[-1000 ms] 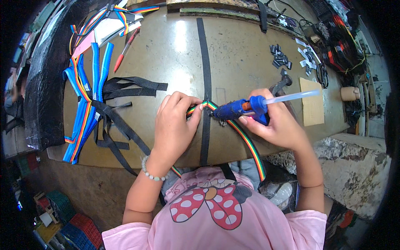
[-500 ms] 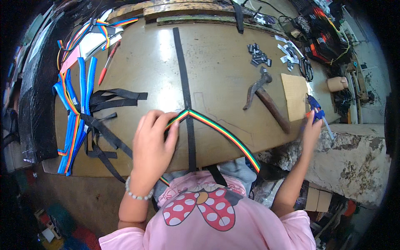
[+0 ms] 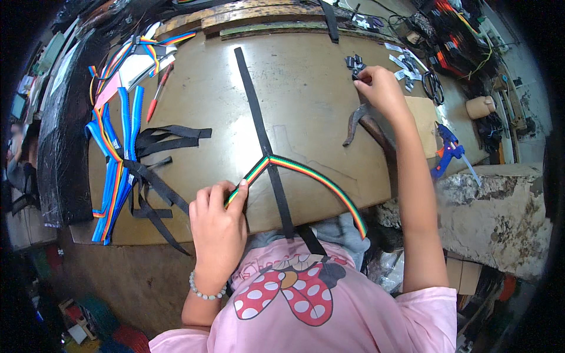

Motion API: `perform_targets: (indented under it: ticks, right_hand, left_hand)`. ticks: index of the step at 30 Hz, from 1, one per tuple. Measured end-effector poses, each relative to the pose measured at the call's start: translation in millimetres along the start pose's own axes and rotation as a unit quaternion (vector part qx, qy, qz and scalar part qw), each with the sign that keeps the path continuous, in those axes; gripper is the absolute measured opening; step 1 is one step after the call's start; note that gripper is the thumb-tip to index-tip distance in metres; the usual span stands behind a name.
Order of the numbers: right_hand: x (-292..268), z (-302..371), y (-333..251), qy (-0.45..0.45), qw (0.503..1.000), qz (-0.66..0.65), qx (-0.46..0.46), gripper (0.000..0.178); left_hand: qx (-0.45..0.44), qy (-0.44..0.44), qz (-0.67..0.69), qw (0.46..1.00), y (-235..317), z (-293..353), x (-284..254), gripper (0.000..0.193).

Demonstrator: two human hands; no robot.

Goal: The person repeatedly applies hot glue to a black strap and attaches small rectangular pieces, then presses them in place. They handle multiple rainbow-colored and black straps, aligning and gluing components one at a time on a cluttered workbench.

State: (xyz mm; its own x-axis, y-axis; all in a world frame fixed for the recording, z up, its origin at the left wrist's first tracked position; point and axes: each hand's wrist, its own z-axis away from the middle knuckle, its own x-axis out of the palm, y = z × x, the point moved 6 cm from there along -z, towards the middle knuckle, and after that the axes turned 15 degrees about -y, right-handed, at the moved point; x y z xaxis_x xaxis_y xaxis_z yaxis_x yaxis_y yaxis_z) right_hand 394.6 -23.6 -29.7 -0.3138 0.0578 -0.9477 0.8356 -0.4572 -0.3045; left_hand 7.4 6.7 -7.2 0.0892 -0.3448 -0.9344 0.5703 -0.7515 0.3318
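My left hand (image 3: pixel 219 223) pinches the left arm of a striped strap (image 3: pixel 315 177), black-edged with green, yellow and red bands. The strap bends to a peak where it crosses a long straight black webbing strap (image 3: pixel 253 106) lying up the table. My right hand (image 3: pixel 384 93) reaches to the far right, its fingers closed together at a small pile of black tags (image 3: pixel 354 61); what is between the fingertips cannot be made out. Beneath that forearm lies a hammer (image 3: pixel 356 120), partly covered. A blue glue gun (image 3: pixel 448 152) rests at the table's right edge.
Blue and rainbow-striped straps (image 3: pixel 112 159) lie at the left with black webbing pieces (image 3: pixel 168 140). A red pen (image 3: pixel 159 94), white tags (image 3: pixel 406 63), scissors (image 3: pixel 433 89), a cardboard piece (image 3: pixel 422 115) and a tape roll (image 3: pixel 479 106) are around. Wooden planks (image 3: pixel 247 20) line the far edge.
My right hand has let go of the glue gun and moved left and away to the black tags. My left hand has slid down the striped strap toward me.
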Motion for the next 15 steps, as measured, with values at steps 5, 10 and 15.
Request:
perform_targets:
  ticks: [5,10,15]
  right_hand:
    - [-16,13,-42,-0.006,1.0,-0.014,0.004,0.02]
    - [5,83,-123,-0.187,0.854,-0.481,-0.068,0.02]
    - [53,112,-176,-0.367,0.69,-0.615,-0.106,0.02]
  left_hand:
    - [0.012,-0.086,-0.001,0.996,1,10,-5,0.05]
    - [-0.008,0.131,0.256,0.958,-6,-3,-28,0.021]
    - [-0.021,0.098,0.511,0.854,1,-20,-3,0.019]
